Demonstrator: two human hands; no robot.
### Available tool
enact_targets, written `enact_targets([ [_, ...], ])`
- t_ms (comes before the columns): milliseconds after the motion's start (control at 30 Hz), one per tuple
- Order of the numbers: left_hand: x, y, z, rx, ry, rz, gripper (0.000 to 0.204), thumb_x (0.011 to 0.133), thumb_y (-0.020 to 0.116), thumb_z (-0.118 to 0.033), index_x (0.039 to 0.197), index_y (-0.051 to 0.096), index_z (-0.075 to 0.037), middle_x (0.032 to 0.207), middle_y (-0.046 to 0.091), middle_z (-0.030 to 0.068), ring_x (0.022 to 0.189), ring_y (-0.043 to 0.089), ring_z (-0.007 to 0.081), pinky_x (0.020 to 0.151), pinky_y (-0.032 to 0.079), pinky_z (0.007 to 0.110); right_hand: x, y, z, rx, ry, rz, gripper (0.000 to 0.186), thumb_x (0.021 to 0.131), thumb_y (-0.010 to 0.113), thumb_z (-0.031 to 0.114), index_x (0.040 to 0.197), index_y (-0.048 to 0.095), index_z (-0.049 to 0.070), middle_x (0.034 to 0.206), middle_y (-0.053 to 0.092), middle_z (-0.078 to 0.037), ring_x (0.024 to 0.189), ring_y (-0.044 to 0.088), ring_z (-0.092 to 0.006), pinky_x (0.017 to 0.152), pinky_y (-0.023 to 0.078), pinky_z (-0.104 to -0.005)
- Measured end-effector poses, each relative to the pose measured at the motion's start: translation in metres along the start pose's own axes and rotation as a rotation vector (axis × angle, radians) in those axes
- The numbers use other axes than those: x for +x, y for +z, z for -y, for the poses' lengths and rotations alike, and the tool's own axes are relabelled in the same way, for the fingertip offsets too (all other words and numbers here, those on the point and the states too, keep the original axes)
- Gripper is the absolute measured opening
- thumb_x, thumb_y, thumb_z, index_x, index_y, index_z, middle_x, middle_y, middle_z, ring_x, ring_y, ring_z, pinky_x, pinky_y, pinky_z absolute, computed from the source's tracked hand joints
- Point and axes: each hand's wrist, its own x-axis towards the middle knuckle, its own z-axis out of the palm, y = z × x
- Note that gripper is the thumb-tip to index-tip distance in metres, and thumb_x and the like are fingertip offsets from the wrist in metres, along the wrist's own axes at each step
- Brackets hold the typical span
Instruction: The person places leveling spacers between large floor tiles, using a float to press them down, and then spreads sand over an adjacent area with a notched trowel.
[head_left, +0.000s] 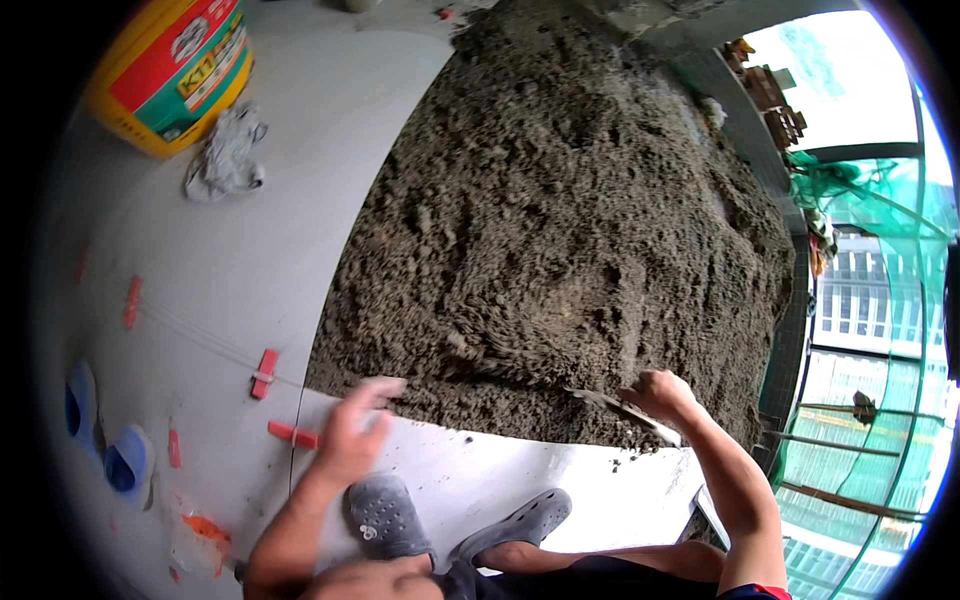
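Note:
My right hand (660,395) grips a metal trowel (625,412), its long blade angled over the near edge of a bed of coarse, damp sandy mortar (540,200), close to a white tile (620,480). Around the middle of that near strip the mortar looks smeared by motion, with a dark groove across it. My left hand (355,425), fingers apart and slightly blurred, hangs over the tile corner near red levelling wedges (264,372), holding nothing. My feet in grey clogs (385,515) are on the near tile.
At upper left stand a yellow bucket (165,70) and a crumpled pale rag (225,150) on large tiles (200,250). Blue slippers (128,460) and a plastic bag with orange pieces (205,530) lie left. Along the right are a ledge, green netting (850,180) and poles.

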Motion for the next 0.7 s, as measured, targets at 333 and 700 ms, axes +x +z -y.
enact_targets([
  [333, 0.08, -0.142, -0.012, 0.598, 0.209, -0.472, 0.022, 0.089, 0.054, 0.0, 0.11, 0.058, 0.003, 0.105, 0.064, 0.0132, 0.101, 0.062, 0.0224, 0.092, 0.048, 0.034, 0.01, -0.046, -0.095, 0.89, 0.222, -0.015, 0.038, 0.089, 0.068, 0.041, 0.108, 0.064, 0.007, 0.085, 0.066, -0.008, 0.07, 0.06, -0.0119, 0.062, 0.055, -0.0308],
  [700, 0.179, -0.105, -0.005, 0.833, 0.394, -0.478, 0.016, 0.092, 0.057, -0.005, 0.107, 0.058, -0.001, 0.1, 0.06, 0.0121, 0.089, 0.061, 0.0257, 0.077, 0.049, 0.034, -0.017, 0.012, 0.037, 0.455, -0.184, 0.119, 0.023, 0.087, 0.058, 0.013, 0.107, 0.054, 0.001, 0.096, 0.067, -0.023, 0.09, 0.067, -0.0378, 0.084, 0.054, -0.0483],
])
